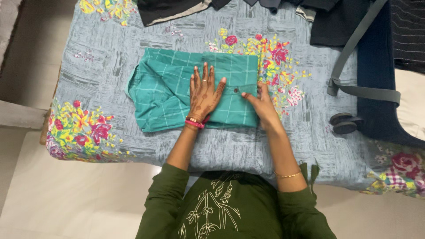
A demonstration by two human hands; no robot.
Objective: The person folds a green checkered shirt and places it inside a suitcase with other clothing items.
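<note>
Seen from above, a person in a dark green embroidered top (230,208) leans over a bed spread with a grey floral sheet (106,57) and presses a partly folded teal checked shirt (164,93) flat at the centre of the frame. The left hand (203,95), patterned with henna and ringed at the wrist by a pink bangle, lies palm down on the middle of the shirt with its fingers (204,73) spread. The right hand (261,104) rests on the shirt's right edge, its fingers pressed together and reaching toward a small dark button (236,90); whether they pinch the cloth cannot be made out. A thin gold bangle (287,175) circles the right forearm.

The shirt's left side lies loose and rumpled, while its right half is squared into a neat panel. At the upper edge of the frame a heap of dark clothing (177,9) is cut off, so the separate garments cannot be told apart. At the right, a navy bag (376,88) with a grey strap (354,44) and two small dark wheels (343,123) lies partly out of view, its contents hidden. A pale tiled floor (66,199) fills the lower left of the frame.
</note>
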